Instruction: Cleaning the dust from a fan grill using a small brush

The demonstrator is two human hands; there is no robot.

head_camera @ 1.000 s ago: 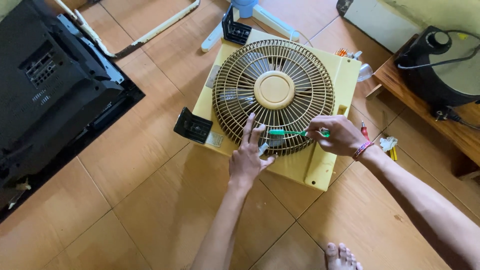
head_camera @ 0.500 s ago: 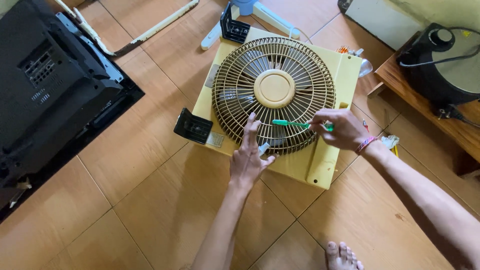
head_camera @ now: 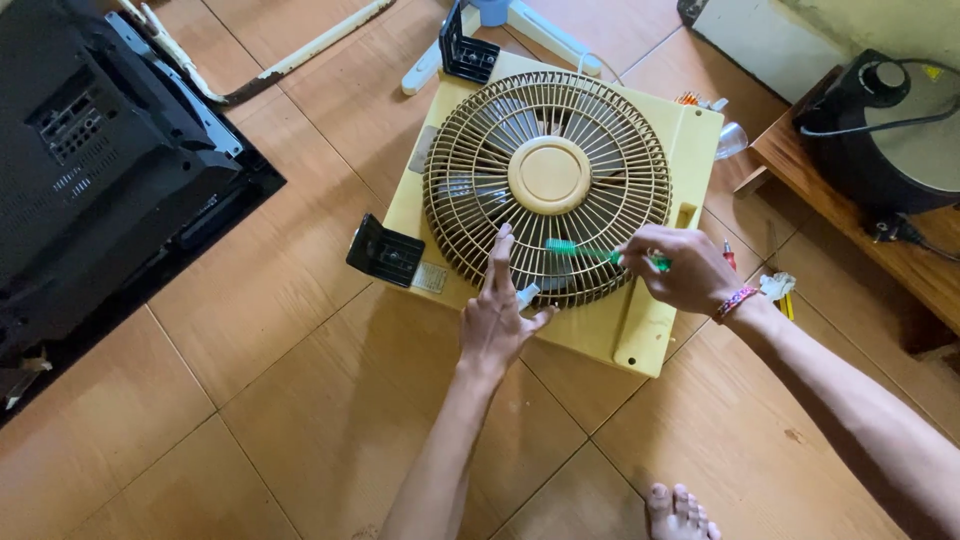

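**Green brush held over the fan grille**

A green-handled toothbrush-like brush (head_camera: 590,252) lies across the lower right part of the round beige wire grille (head_camera: 470,170), its bristle end pointing left toward the hub and its handle end closed inside the fingers of the right hand (head_camera: 685,268). The grille belongs to a pale yellow square box fan (head_camera: 690,150) lying flat on the brown tiled floor (head_camera: 250,400). The left hand (head_camera: 500,315) rests on the lower edge of the grille, fingers stretched out flat and open, with a small white object by the thumb that cannot be made out. A black plastic foot (head_camera: 385,252) juts from the fan's left edge and another from its top edge. To the left lies a black television back (head_camera: 100,170); at the right stands a black round cooker (head_camera: 880,130) on a low wooden bench (head_camera: 930,275).
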